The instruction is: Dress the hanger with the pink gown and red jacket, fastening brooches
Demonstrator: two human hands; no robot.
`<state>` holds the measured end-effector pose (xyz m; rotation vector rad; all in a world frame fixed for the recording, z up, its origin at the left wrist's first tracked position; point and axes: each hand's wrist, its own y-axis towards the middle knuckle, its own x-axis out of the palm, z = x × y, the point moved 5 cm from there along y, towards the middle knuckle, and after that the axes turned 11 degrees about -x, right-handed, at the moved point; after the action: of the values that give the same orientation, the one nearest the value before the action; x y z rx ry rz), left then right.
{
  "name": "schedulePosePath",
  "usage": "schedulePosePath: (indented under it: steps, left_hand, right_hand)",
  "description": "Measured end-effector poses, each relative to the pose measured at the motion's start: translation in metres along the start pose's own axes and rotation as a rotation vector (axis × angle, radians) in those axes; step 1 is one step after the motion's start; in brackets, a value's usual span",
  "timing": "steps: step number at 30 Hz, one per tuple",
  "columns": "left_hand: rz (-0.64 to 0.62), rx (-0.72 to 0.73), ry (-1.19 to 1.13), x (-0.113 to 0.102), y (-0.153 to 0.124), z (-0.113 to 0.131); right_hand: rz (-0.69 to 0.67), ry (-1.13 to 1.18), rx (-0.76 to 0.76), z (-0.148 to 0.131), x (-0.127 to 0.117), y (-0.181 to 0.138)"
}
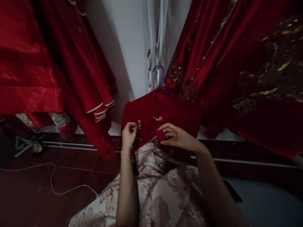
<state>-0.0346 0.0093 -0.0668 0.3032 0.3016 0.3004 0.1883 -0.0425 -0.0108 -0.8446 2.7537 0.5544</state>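
Note:
A small dark red jacket [182, 115] hangs on a purple hanger [161, 78] in front of me, its front partly parted. My left hand [129, 134] pinches the jacket's left front edge at a jewelled button clasp [138, 125]. My right hand [175, 136] is closed on the right front edge, folding the fabric over. Another jewelled clasp [157, 118] sits higher up near the collar. A pale floral patterned skirt [153, 189] spreads below my forearms.
Red satin garments [78, 63] hang at the left, and red gowns with gold embroidery [248, 63] at the right. A white wall [125, 41] stands behind. A white cable [52, 179] trails over the dark red floor tiles. A white rail [156, 37] holds the hanger.

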Motion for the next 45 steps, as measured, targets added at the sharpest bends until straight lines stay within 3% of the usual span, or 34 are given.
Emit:
schedulePosePath:
  steps: [3, 6, 10, 15, 22, 34, 41, 45]
  left_hand:
    - [-0.119, 0.046, -0.034, 0.01, -0.002, -0.001]
    - [-0.162, 0.043, -0.053, 0.02, -0.005, 0.002]
    - [-0.169, 0.014, -0.141, 0.028, -0.004, 0.002]
    - [-0.127, -0.049, -0.267, 0.025, 0.002, 0.0]
    - [-0.128, -0.107, -0.306, 0.019, 0.0, 0.004]
    - [-0.082, -0.15, -0.181, 0.017, -0.003, 0.001]
    - [-0.067, -0.088, -0.074, 0.01, -0.004, 0.005]
    - [-0.146, -0.139, -0.089, 0.016, -0.003, -0.004]
  right_hand:
    - [0.015, -0.042, 0.014, 0.01, -0.001, 0.004]
    - [0.14, -0.098, -0.007, 0.022, -0.004, 0.01]
    - [0.264, -0.172, -0.08, 0.036, 0.003, 0.027]
    - [0.303, -0.284, -0.195, 0.044, 0.023, 0.061]
    - [0.425, -0.365, -0.215, 0.049, 0.027, 0.08]
    - [0.478, -0.407, -0.233, 0.055, 0.033, 0.079]
    - [0.459, -0.49, -0.239, 0.056, 0.038, 0.08]
    - [0.462, -0.498, -0.172, 0.056, 0.031, 0.083]
